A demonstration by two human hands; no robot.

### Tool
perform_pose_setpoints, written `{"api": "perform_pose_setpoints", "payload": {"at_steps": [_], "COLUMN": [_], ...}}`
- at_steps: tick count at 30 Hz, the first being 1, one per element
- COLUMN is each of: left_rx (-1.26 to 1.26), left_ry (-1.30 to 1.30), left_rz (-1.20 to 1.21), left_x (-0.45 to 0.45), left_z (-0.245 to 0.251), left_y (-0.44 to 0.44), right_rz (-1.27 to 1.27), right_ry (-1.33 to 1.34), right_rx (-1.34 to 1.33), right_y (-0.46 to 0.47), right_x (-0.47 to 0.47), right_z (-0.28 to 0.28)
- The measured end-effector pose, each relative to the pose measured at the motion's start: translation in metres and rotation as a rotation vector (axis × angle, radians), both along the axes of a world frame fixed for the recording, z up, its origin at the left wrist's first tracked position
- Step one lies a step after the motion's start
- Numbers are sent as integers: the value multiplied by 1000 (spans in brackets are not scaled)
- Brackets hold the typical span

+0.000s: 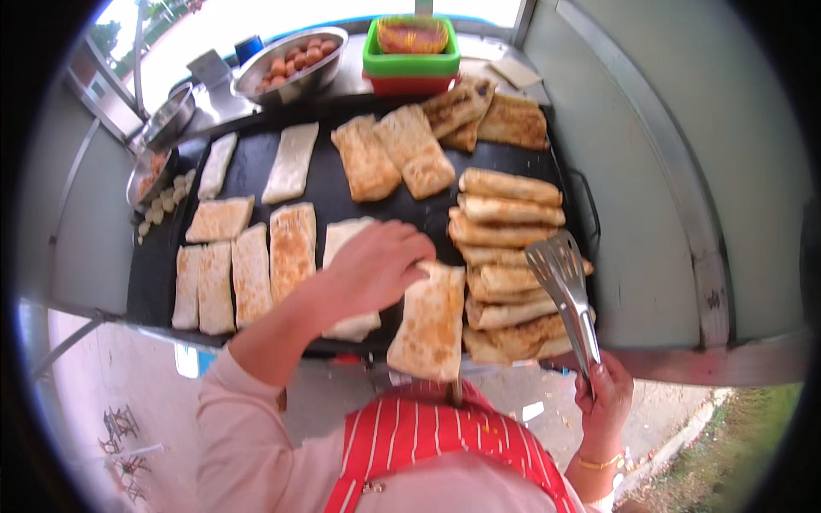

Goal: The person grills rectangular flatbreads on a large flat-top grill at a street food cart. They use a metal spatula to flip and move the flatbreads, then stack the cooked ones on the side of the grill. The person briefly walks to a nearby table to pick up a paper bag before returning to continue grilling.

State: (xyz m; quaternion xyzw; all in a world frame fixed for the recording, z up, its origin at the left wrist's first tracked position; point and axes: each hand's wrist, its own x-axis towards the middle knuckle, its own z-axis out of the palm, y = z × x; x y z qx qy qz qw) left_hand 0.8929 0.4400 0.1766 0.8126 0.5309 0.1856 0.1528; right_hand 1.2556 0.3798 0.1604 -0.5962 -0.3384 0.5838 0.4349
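Note:
With its fingertips, my left hand [378, 266] pinches the top left corner of a browned flatbread [428, 320] at the front edge of the black griddle [247, 163]. Under that hand lies a pale flatbread, partly hidden. My right hand [604, 391] is closed around the handle of a slotted metal spatula [564, 269], whose blade is over the stack of folded flatbreads [513, 279] on the right. To the left, several flatbreads [293, 247] lie flat, some pale, some browned. Toward the back are two golden flatbreads [417, 151] and darker browned ones [513, 122].
A steel bowl of eggs [288, 67] and stacked green and red plastic baskets [410, 64] stand behind the griddle. Dough pieces [168, 202] and a bowl of filling [151, 176] are at the left. A metal wall [641, 192] bounds the right side.

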Motion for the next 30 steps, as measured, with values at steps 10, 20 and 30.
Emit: {"api": "perform_pose_setpoints", "payload": {"at_steps": [10,20,30], "left_rx": [-293,-179,63], "left_ry": [-156,-302,-67], "left_rz": [222,96,12], "left_x": [-1,4,5], "left_z": [-17,-30,-12], "left_y": [-75,-108,3], "right_rz": [325,271,-10], "right_ry": [-31,-111,-209], "right_rx": [-214,-238,115], "right_y": [-58,-104,-48], "right_x": [18,8,-18], "right_z": [22,39,59]}}
